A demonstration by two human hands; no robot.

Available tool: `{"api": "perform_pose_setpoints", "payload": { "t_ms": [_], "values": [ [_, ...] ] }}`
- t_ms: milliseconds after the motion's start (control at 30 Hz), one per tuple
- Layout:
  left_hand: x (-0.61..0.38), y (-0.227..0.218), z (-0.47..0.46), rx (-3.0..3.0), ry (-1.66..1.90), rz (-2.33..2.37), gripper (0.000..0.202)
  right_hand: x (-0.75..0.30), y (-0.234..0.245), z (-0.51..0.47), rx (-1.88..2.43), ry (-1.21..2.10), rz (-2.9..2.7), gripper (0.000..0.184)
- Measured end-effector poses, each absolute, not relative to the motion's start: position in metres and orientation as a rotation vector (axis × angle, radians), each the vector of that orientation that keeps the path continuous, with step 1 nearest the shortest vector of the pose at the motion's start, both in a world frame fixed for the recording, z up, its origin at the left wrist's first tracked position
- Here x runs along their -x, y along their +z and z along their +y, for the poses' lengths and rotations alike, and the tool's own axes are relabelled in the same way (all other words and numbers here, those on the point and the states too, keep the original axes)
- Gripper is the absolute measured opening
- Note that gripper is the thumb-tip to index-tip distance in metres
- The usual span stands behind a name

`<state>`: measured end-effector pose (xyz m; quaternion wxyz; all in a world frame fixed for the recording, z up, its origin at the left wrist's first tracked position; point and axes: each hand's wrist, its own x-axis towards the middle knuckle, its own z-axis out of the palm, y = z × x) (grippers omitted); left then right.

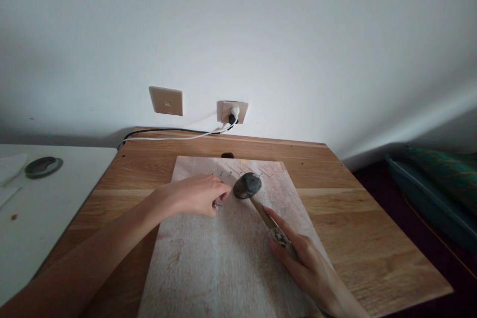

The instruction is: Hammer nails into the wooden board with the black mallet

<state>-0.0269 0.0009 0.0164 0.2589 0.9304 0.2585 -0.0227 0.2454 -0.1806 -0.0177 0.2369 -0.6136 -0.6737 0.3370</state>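
Note:
A pale wooden board (223,263) lies on a wooden table (354,218). My left hand (197,195) rests on the board with its fingers pinched on a small metal nail (218,204) held upright. My right hand (301,258) grips the wooden handle of a hammer (248,185), index finger stretched along the handle. The dark hammer head hovers just right of my left fingertips, close to the nail. A row of several nails (242,174) stands in the board near its far edge.
A white table (48,208) adjoins on the left, with a dark round dish (42,166) on it. Two wall sockets (231,111) sit behind, one with a white plug and cables (171,134). Dark green fabric (436,184) lies at the right.

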Motion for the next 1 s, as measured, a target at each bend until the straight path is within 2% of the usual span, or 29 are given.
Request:
{"api": "perform_pose_setpoints", "payload": {
  "t_ms": [367,633,1000],
  "values": [
    [0.058,0.026,0.043,-2.502,0.277,0.792,0.013,-0.244,-0.013,-0.181,1.710,0.920,-1.854,0.059],
    [0.073,0.019,0.061,-2.370,0.289,0.941,0.015,-0.245,-0.018,-0.181,1.706,0.921,-1.838,0.060],
    [0.055,-0.004,0.056,-2.548,0.345,0.808,0.020,-0.240,-0.008,-0.178,1.722,0.955,-1.832,0.060]
  ]
}}
